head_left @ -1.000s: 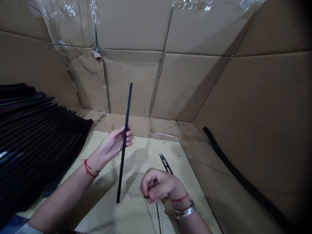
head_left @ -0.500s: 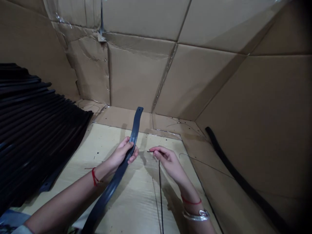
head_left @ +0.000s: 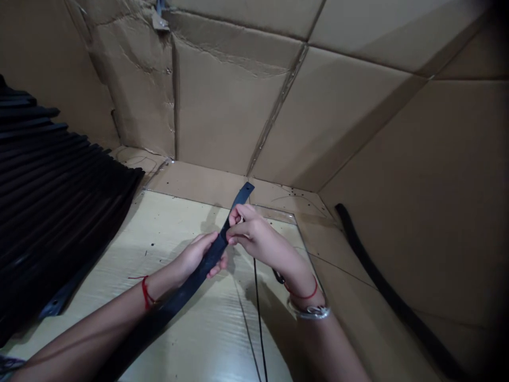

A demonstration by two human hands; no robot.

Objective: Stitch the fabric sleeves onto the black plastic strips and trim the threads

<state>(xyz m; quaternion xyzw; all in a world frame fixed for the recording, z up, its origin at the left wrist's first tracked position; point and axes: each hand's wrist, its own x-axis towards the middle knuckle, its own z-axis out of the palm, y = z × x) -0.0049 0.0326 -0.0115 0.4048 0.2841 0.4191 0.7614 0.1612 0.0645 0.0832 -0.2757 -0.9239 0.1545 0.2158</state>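
My left hand (head_left: 196, 257) grips a flat black rubber strip (head_left: 212, 260) low on its middle, and the long lower part runs down to the bottom left. My right hand (head_left: 252, 233) is closed on the strip just below its upper end, which sticks out past my fingers. A thin black cord (head_left: 256, 313) hangs from under my right hand down to the bottom edge. A dark tip of thread snips (head_left: 277, 276) shows beside my right wrist, and the rest of them is hidden.
A deep stack of black strips (head_left: 55, 201) lies at the left beside a pale board (head_left: 131, 254). Corrugated cardboard walls (head_left: 234, 101) enclose the space. A long curved black rubber strip (head_left: 382, 270) lies along the right wall.
My right hand has moved from beside the strip onto its upper part. The strip's top end has tilted right, and my hands are closer together. The snips are now mostly hidden.
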